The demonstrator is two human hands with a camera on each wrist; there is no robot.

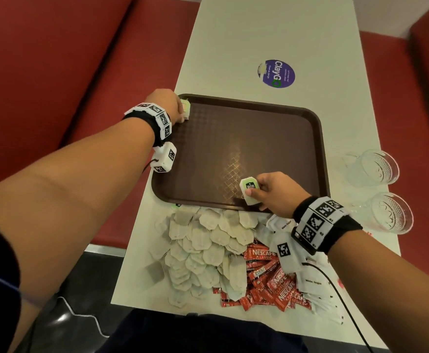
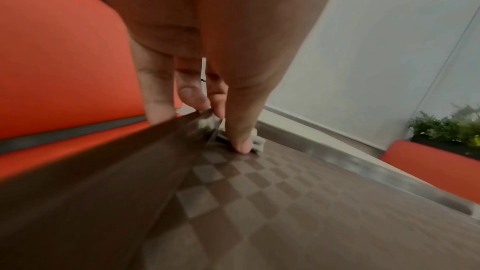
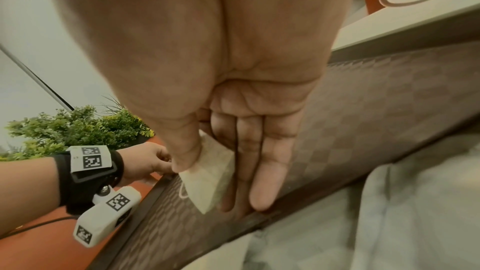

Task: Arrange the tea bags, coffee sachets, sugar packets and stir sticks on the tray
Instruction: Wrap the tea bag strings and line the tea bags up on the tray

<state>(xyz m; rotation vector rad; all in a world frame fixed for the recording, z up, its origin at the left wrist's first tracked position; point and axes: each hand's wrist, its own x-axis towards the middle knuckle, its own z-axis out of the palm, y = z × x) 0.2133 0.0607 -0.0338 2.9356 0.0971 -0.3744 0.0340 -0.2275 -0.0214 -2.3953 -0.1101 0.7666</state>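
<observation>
A brown textured tray [image 1: 317, 138] lies across the white table [image 1: 272, 29]. My left hand [image 1: 167, 104] reaches to the tray's far left corner and pinches a tea bag [image 1: 185, 109] down onto it; in the left wrist view the thumb presses this tea bag [image 2: 258, 144] against the tray [image 2: 298, 202]. My right hand [image 1: 272, 193] hovers over the tray's near edge, thumb and fingers pinching a second tea bag [image 1: 249, 191] with a green tag, the tea bag [image 3: 210, 178] seen from below in the right wrist view. No stir sticks are visible.
A heap of tea bags [image 1: 203, 240], red Nescafe sachets [image 1: 269, 278] and white sugar packets [image 1: 310, 284] covers the near end of the table. Two clear glass cups [image 1: 376, 169] [image 1: 390, 215] stand right of the tray. Red bench seats [image 1: 55, 59] flank the table. A round purple sticker [image 1: 276, 73] lies beyond the tray.
</observation>
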